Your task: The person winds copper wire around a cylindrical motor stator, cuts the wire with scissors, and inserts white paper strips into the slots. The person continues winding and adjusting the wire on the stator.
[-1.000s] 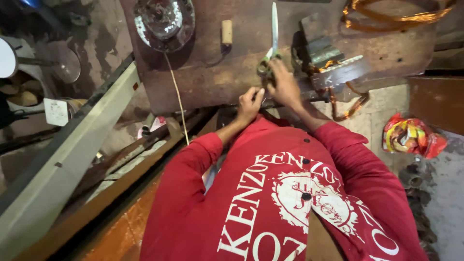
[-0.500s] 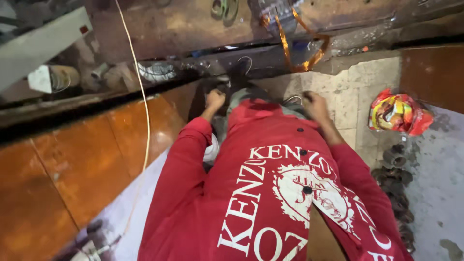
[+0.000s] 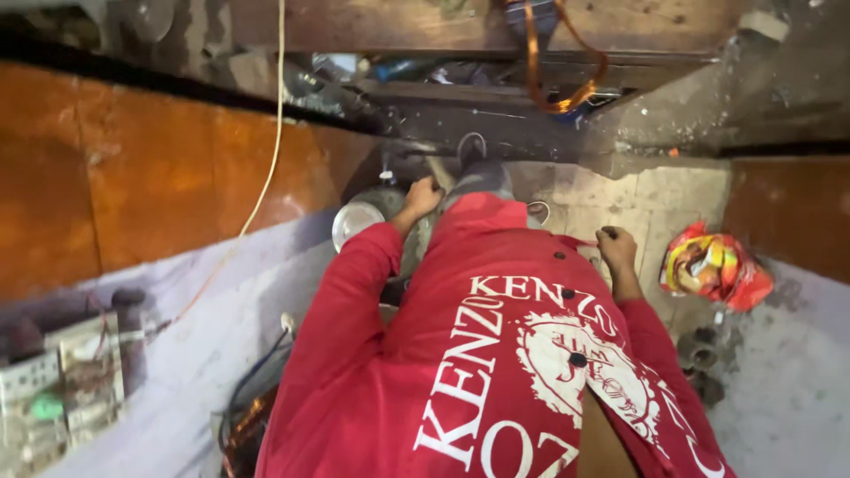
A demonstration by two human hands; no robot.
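- Left hand (image 3: 423, 196) reaching down past the red shirt (image 3: 496, 354), closing in a loose fist on something dark beside the metal pot (image 3: 363, 217); what it grips too hidden to tell.
- Pot sitting on the floor just left of that hand, shiny round lid facing up, partly covered by the left sleeve.
- Right hand (image 3: 616, 248) hanging at the right of the shirt, fingers curling in tight, seemingly pinching a thin red strip at the shirt's edge; whether truly holding it, cannot tell.
- Both hands staying well apart, one on each side of the body.
- Shoe (image 3: 472, 150) showing between the hands, above the shirt's hem, standing on pale floor tiles (image 3: 655, 199).
- Orange strap (image 3: 567, 62) looping down from the dark bench edge at the top, above the shoe.
- Thin pale cord (image 3: 266, 159) running from the top down across the orange-brown panel (image 3: 159, 177) at the left.
- Crumpled red and yellow bag (image 3: 713, 265) lying on the floor near the right hand, not touching it.
- Small dark round metal parts (image 3: 699, 354) clustering below the bag.
- Circuit boards (image 3: 66, 372) and clutter lying at the lower left on the grey surface.
- Dark cables (image 3: 248, 389) trailing beside the left sleeve at the bottom.
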